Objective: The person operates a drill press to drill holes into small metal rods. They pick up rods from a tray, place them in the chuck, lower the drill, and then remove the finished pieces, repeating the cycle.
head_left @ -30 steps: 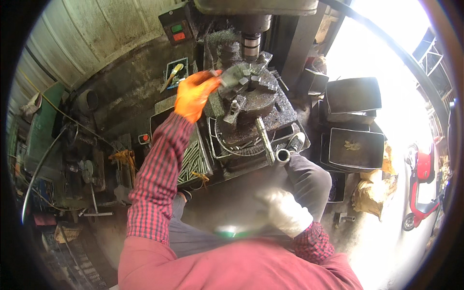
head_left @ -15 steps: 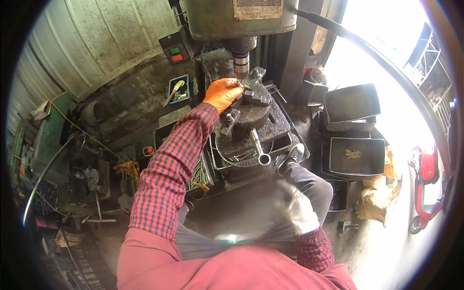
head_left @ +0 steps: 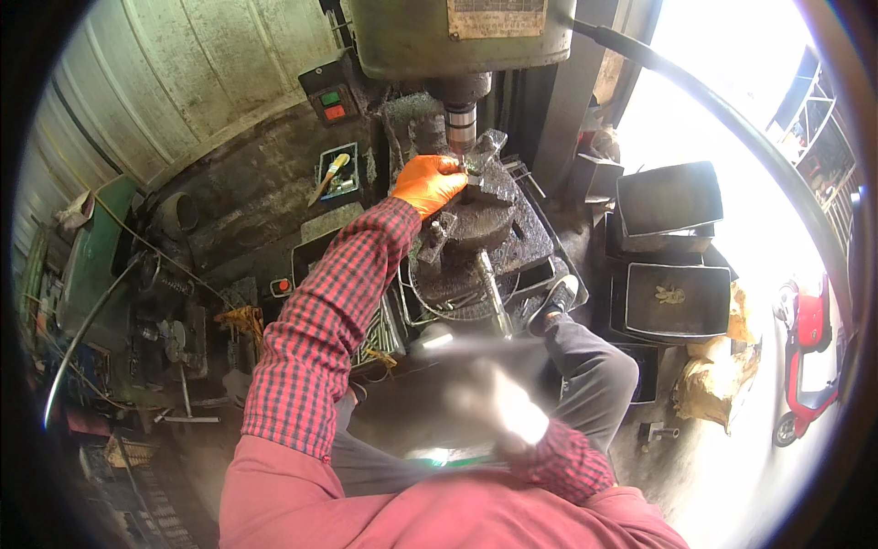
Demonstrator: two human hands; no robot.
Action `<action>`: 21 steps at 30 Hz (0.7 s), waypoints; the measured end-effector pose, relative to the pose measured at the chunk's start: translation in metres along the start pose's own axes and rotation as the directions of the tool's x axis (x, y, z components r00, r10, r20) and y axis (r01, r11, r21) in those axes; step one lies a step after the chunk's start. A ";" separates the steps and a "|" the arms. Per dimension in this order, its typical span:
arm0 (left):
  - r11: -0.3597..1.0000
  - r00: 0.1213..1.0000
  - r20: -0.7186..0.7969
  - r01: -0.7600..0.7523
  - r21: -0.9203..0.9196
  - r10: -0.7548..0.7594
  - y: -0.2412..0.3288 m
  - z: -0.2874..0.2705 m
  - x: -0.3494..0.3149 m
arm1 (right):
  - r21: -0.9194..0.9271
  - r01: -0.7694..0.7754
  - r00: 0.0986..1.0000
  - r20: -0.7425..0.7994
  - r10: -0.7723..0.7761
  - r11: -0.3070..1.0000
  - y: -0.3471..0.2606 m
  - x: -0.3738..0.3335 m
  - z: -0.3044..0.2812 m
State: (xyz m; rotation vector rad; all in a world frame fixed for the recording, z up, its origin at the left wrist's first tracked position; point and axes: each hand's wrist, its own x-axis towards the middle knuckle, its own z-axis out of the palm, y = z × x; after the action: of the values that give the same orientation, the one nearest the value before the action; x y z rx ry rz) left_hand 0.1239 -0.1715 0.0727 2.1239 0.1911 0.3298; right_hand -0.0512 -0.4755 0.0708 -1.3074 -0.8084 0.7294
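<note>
My left hand (head_left: 430, 186), in an orange glove, is closed at the jaws of a dark, grimy vise (head_left: 485, 224). Its fingertips pinch at something small there that I cannot make out. Right above them hangs the drill chuck (head_left: 461, 123) of a green drill press (head_left: 402, 46). A metal handle bar (head_left: 494, 288) sticks out of the vise toward me. My right hand (head_left: 503, 407), in a white glove, is over my lap, smeared by motion; its fingers cannot be read.
A switch box (head_left: 331, 101) with green and red buttons stands behind left. Near it, a small tray (head_left: 338, 174) holds a brush (head_left: 329, 177). Black bins (head_left: 677, 297) are stacked at right, one with a glove on it. Metal rods (head_left: 389, 325) lie below the vise.
My right hand has swung left, away from my right knee, over my lap. The vise handle's outer end has dropped lower and nearer to me. My left hand stays at the vise jaws.
</note>
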 end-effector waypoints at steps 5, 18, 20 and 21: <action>0.998 1.000 -0.004 -0.009 0.067 0.009 0.005 -0.004 -0.002 | -0.960 0.142 0.969 0.086 -0.230 0.240 -0.025 -0.007 -0.065; 0.996 1.000 -0.018 0.000 0.094 0.002 0.003 -0.003 0.000 | -0.261 0.372 0.927 0.146 -0.345 0.891 0.001 -0.011 -0.038; 0.995 1.000 -0.011 -0.009 0.099 0.011 0.005 -0.004 -0.001 | -0.722 0.403 0.848 0.065 -0.526 0.562 -0.049 -0.011 -0.068; 0.995 1.000 -0.003 -0.020 0.097 0.020 0.006 -0.005 -0.002 | -0.905 0.258 0.857 0.053 -0.513 0.338 -0.062 -0.003 -0.075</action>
State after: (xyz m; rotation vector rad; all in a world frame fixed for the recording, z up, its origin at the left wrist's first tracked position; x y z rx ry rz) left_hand 0.1207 -0.1710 0.0799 2.2220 0.1916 0.3425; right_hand 0.0112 -0.5261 0.1264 -1.9846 -1.3336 -0.3982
